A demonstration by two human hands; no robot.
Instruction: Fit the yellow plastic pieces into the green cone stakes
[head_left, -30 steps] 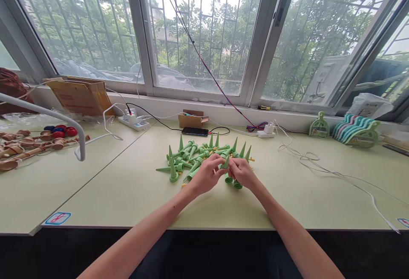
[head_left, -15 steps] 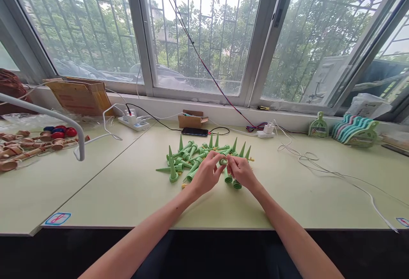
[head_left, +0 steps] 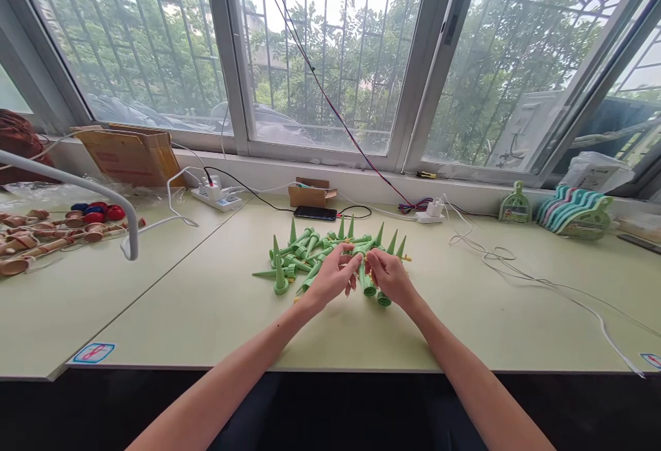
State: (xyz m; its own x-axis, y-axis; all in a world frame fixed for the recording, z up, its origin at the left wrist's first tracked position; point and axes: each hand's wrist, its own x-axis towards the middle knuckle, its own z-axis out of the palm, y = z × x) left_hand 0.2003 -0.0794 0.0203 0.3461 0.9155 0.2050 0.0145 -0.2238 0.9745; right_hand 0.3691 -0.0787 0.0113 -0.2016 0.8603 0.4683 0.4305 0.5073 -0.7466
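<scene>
The left hand (head_left: 331, 279) has thumb and forefinger closed around a green cone (head_left: 358, 249), its other fingers loosely curled, above the table (head_left: 206, 313) at the near right of a pile of green cones (head_left: 312, 244). The right hand (head_left: 391, 277) is just beside it, fingertips pinched together against the cone's near side; they cover so much that I can't tell what, if anything, they grip. One upright cone (head_left: 280, 279) stands at the pile's left edge. Behind the pile lie a phone (head_left: 315, 213) and a small cardboard box (head_left: 312, 196).
</scene>
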